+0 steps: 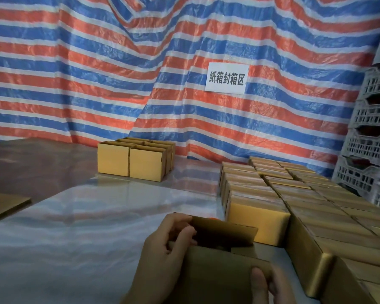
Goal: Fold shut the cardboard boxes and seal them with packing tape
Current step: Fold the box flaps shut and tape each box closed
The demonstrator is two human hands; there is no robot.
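A small brown cardboard box (217,268) sits at the bottom centre, its far flap (224,232) standing up and its near flap folded down. My left hand (165,244) grips the box's left side, fingers curled over the flap's left end. My right hand (261,284) holds the near right of the box, thumb pressed on the folded flap. A bit of something orange (213,218) peeks behind the flap. No tape roll is clearly visible.
Several open boxes (136,161) stand at the far middle of the glossy table (97,216). Many taped boxes (294,194) fill the right side in rows. Flat cardboard (4,205) lies at left. Grey plastic crates (371,139) stack at right before a striped tarp.
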